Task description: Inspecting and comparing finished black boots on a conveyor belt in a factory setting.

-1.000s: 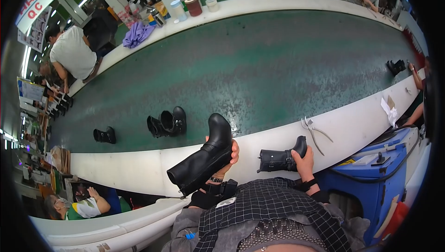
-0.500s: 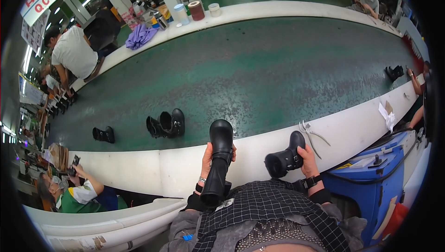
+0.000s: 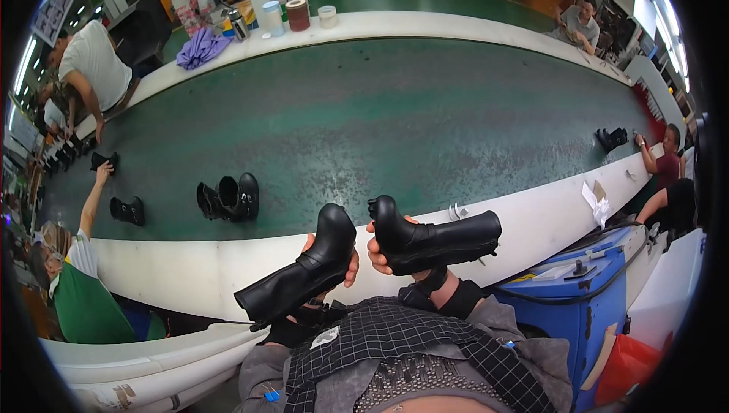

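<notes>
Two black boots are up in front of me, over the near white edge of the belt. My left hand (image 3: 352, 269) is wrapped round the foot of the left boot (image 3: 296, 280), whose shaft slants down to the left. Fingers of my right hand (image 3: 377, 256) grip the right boot (image 3: 437, 242) by its foot, from beneath and behind. Its shaft points right and nearly level. The boots' toes are close together but apart. Behind the right boot, a pair of pliers (image 3: 457, 212) on the white edge is mostly hidden.
On the green belt (image 3: 364, 124), buckled black boots (image 3: 240, 197) stand left of my hands, with another boot (image 3: 127, 210) farther left. A co-worker's hand (image 3: 103, 171) reaches onto the belt there. To my right are a blue cart (image 3: 577, 322) and white paper (image 3: 596, 204).
The left boot has swung from upright to a leftward slant. My right hand has raised and turned its boot, moving it left toward the other. A co-worker at left has stretched an arm onto the belt.
</notes>
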A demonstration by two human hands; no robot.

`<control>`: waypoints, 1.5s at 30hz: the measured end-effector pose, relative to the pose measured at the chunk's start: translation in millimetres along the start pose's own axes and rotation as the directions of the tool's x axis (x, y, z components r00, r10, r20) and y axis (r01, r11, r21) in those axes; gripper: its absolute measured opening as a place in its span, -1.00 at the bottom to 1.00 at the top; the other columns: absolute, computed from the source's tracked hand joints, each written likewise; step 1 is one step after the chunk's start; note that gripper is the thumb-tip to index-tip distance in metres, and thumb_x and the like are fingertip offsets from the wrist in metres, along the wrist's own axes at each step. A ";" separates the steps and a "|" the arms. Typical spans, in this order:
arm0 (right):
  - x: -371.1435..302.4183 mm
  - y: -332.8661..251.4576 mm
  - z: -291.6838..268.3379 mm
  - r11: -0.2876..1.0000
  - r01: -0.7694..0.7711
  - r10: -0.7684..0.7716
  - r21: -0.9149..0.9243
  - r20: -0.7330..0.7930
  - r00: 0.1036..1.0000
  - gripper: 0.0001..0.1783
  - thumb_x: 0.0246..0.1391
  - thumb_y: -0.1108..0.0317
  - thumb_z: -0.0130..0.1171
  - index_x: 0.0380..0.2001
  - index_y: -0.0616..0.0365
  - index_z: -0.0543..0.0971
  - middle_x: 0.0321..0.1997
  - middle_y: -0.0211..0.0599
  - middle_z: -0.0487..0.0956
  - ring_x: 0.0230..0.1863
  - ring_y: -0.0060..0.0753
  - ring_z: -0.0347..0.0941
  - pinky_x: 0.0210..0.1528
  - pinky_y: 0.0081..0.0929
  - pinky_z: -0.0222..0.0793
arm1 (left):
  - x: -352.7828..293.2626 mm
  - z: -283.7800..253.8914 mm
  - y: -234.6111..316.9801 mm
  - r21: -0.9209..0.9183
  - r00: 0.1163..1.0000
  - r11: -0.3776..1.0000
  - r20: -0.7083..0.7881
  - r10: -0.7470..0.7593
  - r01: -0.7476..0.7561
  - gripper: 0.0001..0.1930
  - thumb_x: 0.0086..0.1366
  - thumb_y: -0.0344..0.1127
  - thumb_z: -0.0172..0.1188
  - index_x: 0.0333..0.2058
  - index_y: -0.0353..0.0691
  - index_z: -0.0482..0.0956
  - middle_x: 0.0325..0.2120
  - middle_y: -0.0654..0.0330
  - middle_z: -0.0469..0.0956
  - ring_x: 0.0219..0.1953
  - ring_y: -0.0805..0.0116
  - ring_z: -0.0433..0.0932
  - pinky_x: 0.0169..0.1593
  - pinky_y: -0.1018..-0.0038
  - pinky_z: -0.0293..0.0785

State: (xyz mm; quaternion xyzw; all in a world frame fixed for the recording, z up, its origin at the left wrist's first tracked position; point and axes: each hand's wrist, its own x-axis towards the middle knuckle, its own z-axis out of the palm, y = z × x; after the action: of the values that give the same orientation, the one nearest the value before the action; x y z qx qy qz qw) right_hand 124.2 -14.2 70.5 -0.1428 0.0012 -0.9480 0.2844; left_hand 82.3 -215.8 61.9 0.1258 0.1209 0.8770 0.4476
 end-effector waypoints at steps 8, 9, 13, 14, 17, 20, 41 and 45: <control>-4.6 -8.6 30.2 0.923 -0.011 -0.112 -0.385 -0.297 0.948 -0.39 0.17 0.08 -0.04 0.16 0.29 0.24 -0.06 0.13 0.47 -0.21 -0.08 0.52 -0.20 -0.26 0.51 | 4.0 9.8 0.5 0.114 0.989 0.992 -0.132 0.059 -0.044 -0.20 0.28 0.30 -0.23 0.12 -0.43 0.22 -0.34 -0.13 0.49 -0.42 0.14 0.53 -0.40 0.35 0.45; -6.2 -10.8 37.7 0.878 -0.017 -0.181 -0.478 -0.367 0.912 -0.40 0.17 0.10 -0.03 0.15 0.29 0.24 -0.07 0.09 0.48 -0.22 -0.14 0.53 -0.18 -0.29 0.52 | 3.3 12.2 1.6 0.163 0.971 0.984 -0.218 0.102 -0.066 -0.21 0.29 0.28 -0.22 0.13 -0.43 0.21 -0.33 -0.12 0.49 -0.41 0.14 0.53 -0.39 0.35 0.46; -2.1 -22.3 49.0 0.767 0.044 -0.369 -0.640 -0.385 0.846 -0.46 0.10 0.27 0.09 0.11 0.27 0.28 -0.16 -0.24 0.49 -0.19 -0.50 0.51 -0.12 -0.52 0.50 | 2.3 14.9 9.1 0.181 0.931 0.982 -0.345 0.118 -0.057 -0.37 0.35 0.10 -0.15 0.03 -0.47 0.31 -0.25 -0.09 0.53 -0.29 0.13 0.56 -0.20 0.37 0.52; -0.2 -25.0 46.1 0.702 0.035 -0.423 -0.711 -0.377 0.824 -0.49 0.10 0.29 0.10 0.08 0.28 0.30 -0.15 -0.25 0.50 -0.18 -0.50 0.50 -0.12 -0.54 0.50 | 2.4 13.1 9.9 0.188 0.921 0.981 -0.374 0.112 -0.043 -0.40 0.35 0.07 -0.13 0.01 -0.47 0.33 -0.24 -0.10 0.53 -0.28 0.13 0.57 -0.18 0.36 0.53; 1.9 -26.0 28.4 0.866 0.124 -0.369 -0.484 -0.454 0.811 -0.58 0.17 0.27 0.04 0.03 0.28 0.36 -0.11 -0.18 0.51 -0.17 -0.46 0.51 -0.12 -0.52 0.50 | 6.0 2.7 7.0 0.012 0.943 0.999 -0.328 0.052 -0.051 -0.43 0.35 0.04 -0.10 -0.03 -0.47 0.35 -0.23 -0.10 0.51 -0.25 0.13 0.57 -0.14 0.35 0.54; -5.2 -18.0 10.7 0.828 0.201 -0.443 -0.523 -0.390 0.808 -0.37 0.14 0.03 0.05 0.05 0.39 0.31 -0.06 0.03 0.48 -0.18 -0.07 0.53 -0.16 -0.17 0.54 | 4.2 -8.0 7.1 -0.173 0.964 0.984 -0.265 -0.008 -0.040 -0.41 0.31 0.06 -0.07 -0.06 -0.51 0.34 -0.25 -0.13 0.48 -0.27 0.13 0.56 -0.21 0.34 0.59; 21.2 19.5 -12.2 0.930 0.208 -0.273 -0.303 -0.189 0.943 -0.48 0.11 0.03 0.00 -0.04 0.25 0.42 -0.29 -0.06 0.53 -0.30 -0.16 0.48 -0.16 -0.22 0.44 | 7.4 -2.2 -9.1 0.055 0.974 0.997 -0.217 0.060 -0.049 -0.39 0.29 0.09 -0.05 0.01 -0.43 0.29 -0.39 -0.02 0.45 -0.48 0.24 0.51 -0.58 0.56 0.45; 24.0 19.4 -5.8 0.929 0.204 -0.251 -0.310 -0.119 0.961 -0.46 0.14 -0.01 -0.05 0.00 0.22 0.40 -0.33 -0.05 0.53 -0.36 -0.12 0.49 -0.25 -0.14 0.47 | 11.5 3.5 -7.0 0.087 0.984 0.994 -0.158 0.084 -0.070 -0.46 0.29 0.03 -0.01 0.03 -0.34 0.31 -0.38 -0.02 0.46 -0.47 0.23 0.52 -0.54 0.51 0.48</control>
State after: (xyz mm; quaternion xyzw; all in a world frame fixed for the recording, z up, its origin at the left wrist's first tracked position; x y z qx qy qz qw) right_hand 113.9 -43.9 69.7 -0.1081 0.1481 -0.9720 0.1468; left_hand 82.2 -202.1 64.3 0.0770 0.1874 0.8954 0.3966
